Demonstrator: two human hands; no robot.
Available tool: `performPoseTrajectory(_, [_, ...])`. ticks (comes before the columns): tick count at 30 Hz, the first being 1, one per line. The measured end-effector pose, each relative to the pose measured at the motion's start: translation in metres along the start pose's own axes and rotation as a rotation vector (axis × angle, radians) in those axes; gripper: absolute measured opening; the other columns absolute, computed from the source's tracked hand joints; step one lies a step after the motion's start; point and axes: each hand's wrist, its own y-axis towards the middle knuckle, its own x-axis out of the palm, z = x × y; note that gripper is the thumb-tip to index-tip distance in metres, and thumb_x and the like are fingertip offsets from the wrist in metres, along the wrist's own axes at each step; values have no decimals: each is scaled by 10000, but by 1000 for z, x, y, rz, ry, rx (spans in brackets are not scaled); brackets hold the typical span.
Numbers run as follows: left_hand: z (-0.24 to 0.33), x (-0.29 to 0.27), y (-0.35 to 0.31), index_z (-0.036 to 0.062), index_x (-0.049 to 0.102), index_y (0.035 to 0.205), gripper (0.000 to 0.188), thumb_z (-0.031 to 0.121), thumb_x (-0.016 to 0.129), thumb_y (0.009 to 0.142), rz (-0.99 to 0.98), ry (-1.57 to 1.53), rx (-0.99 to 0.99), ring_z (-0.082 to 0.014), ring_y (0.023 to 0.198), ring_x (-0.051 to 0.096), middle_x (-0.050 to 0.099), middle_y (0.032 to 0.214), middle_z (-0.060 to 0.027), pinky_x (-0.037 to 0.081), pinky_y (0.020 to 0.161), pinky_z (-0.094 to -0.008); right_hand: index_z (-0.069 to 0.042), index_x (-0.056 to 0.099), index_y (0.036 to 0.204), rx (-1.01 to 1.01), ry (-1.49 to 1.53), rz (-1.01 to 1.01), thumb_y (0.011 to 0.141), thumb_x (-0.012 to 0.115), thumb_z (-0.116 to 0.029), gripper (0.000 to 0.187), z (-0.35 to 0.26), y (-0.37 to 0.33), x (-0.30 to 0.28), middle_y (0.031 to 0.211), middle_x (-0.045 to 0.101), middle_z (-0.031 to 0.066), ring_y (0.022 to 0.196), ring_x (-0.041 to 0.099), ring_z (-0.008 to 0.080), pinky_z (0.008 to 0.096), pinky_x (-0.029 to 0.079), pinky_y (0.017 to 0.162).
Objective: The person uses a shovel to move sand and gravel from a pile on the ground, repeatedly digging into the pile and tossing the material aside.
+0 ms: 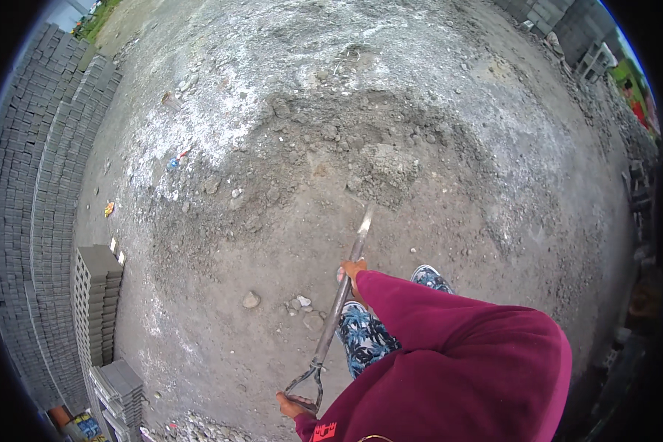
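A long-handled shovel point(336, 317) slants across the ground in front of me. My left hand point(291, 404) is closed on its D-shaped grip point(315, 377) near the lower edge. Farther up the shaft, my right hand point(353, 271) wraps round it, with the maroon-sleeved arm coming in from the right. The shovel's far end meets a clump of grey, damp-looking soil point(383, 174); its blade is mostly hidden there. Loose soil point(324, 121) lies in a curved bank beyond the clump.
Stacked grey blocks point(59, 147) line the left side, with a smaller block stack point(99, 302) nearer. Loose stones point(251, 300) lie left of the shaft. My feet in patterned trousers point(365, 339) stand right of the shovel. Block walls point(549, 15) rise at the far right.
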Motion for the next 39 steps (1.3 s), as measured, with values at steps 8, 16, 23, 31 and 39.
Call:
performPoseTrajectory(8, [-2, -47, -79, 96, 420, 589, 519, 464, 475, 951, -164, 401, 408, -207, 413, 411, 428, 499, -56, 333, 381, -392, 48, 548, 1027, 173, 486, 36, 786, 690, -110, 321, 92, -46, -212, 774, 616, 144, 596, 638, 276, 419, 544, 511])
performPoseTrajectory(16, [-263, 148, -264, 121, 385, 597, 550, 585, 539, 851, -801, 705, 249, -198, 337, 377, 375, 450, -31, 343, 330, -343, 86, 551, 1063, -220, 978, 494, 782, 728, -165, 416, 39, -54, -700, 810, 640, 158, 602, 650, 255, 369, 545, 521])
performPoseTrajectory(23, [-519, 69, -736, 1, 499, 1053, 365, 312, 640, 923, -2547, 1078, 29, -173, 731, 642, 622, 853, -88, 539, 659, -302, -18, 531, 953, -543, 1216, 921, 807, 667, -181, 258, 61, -290, -1130, 697, 586, 58, 505, 559, 164, 366, 489, 483])
performPoseTrajectory(31, [-527, 56, -714, 6, 568, 911, 282, 273, 661, 900, -2309, 1435, 229, -114, 528, 557, 577, 646, -28, 452, 512, -263, 47, 580, 943, -267, 1329, 850, 783, 650, -82, 217, 154, -240, -1058, 725, 601, 122, 583, 620, 229, 364, 539, 516])
performPoseTrajectory(39, [-369, 159, -609, 11, 596, 744, 228, 206, 643, 852, -1660, 1314, 503, -152, 436, 536, 546, 560, -48, 429, 415, -283, -14, 548, 1083, 236, 1156, 499, 800, 610, -165, 326, 101, -78, -754, 864, 656, 185, 802, 663, 353, 558, 524, 745])
